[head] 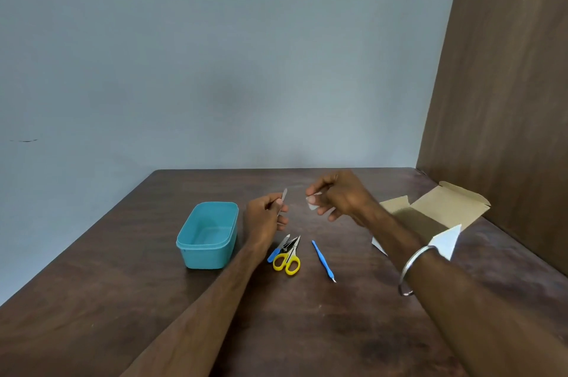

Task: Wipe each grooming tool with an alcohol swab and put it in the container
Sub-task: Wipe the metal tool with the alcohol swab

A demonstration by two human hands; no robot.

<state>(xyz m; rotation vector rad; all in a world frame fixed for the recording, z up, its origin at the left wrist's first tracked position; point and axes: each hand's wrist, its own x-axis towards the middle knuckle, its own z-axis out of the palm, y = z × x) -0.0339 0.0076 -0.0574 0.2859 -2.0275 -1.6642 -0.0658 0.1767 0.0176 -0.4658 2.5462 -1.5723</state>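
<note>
the file (284, 194) is a thin, flat, shiny strip of metal. the left hand (265, 220) pinches its lower part between thumb and fingers, up above the table (123, 300). its long side runs up and down, with the free tip pointing up and a little to the right. the low end is hidden in the hand.

the right hand (336, 197) is just beside it, not touching. its fingers squeeze a small white swab (313, 204) that looks soft and crumpled. a thin round metal bangle (410, 269) sits on that wrist.

the tub (209, 237) is to the left of the left hand. it is smooth teal plastic, a box shape with round corners, open on top with nothing in it.

below the hands, more tools lie flat on the table. the scissors (287, 260) have round yellow plastic loops near the person and metal blades pointing away. a small blue tool (276, 250) and some dark metal bits touch the scissors on the left; i cannot tell what the dark bits are. a long thin blue pick (322, 260) lies apart to the right, slanted, its metal tip toward the person.

an open brown cardboard box (442, 207) sits at the right, with white paper (447, 241) by it.

the table is dark wood with a streaky grain.
</note>
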